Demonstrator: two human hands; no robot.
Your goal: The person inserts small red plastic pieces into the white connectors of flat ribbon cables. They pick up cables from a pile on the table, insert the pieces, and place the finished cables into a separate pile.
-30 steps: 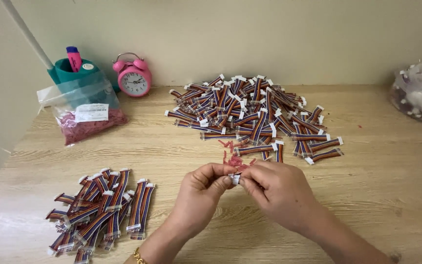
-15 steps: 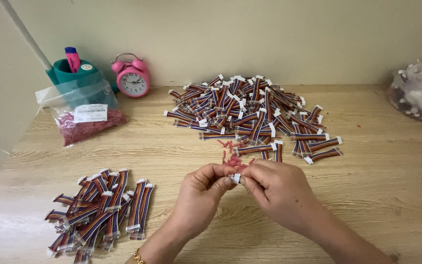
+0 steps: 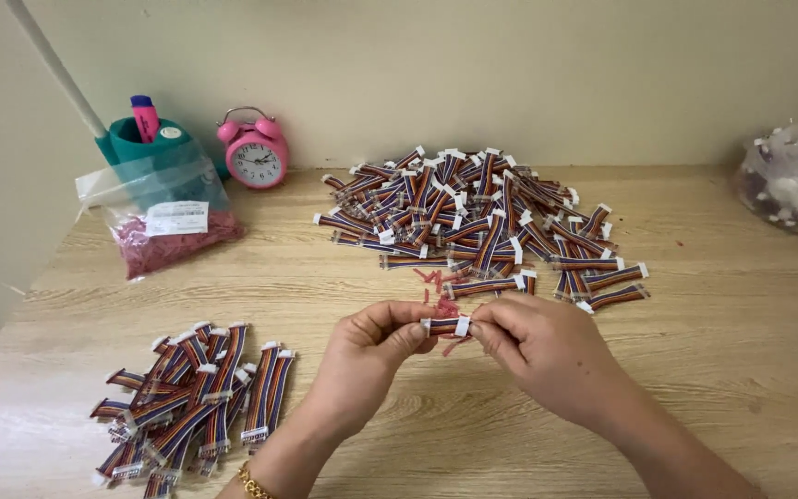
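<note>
Where the wooden tabletop (image 3: 713, 370) spreads widest, a large heap of rainbow ribbon cables (image 3: 473, 217) with white end plugs fills the middle toward the far edge. A smaller pile of the same cables (image 3: 191, 397) lies near the near left corner, most of them running roughly from near edge to far edge. Near the far left corner sits a clear bag of reddish bits (image 3: 173, 231), with a teal pen cup (image 3: 145, 148) behind it and a pink alarm clock (image 3: 256, 152) against the wall. A clear bag of white pieces (image 3: 791, 180) rests at the far right edge. Both hands meet near the middle, close to the near edge: the left hand (image 3: 362, 356) and right hand (image 3: 547, 346) each pinch one end of a single short cable (image 3: 445, 325) between thumb and fingertips. Its long axis lies level, left to right, parallel to the near edge. Small red scraps (image 3: 441, 286) lie scattered just beyond it.
</note>
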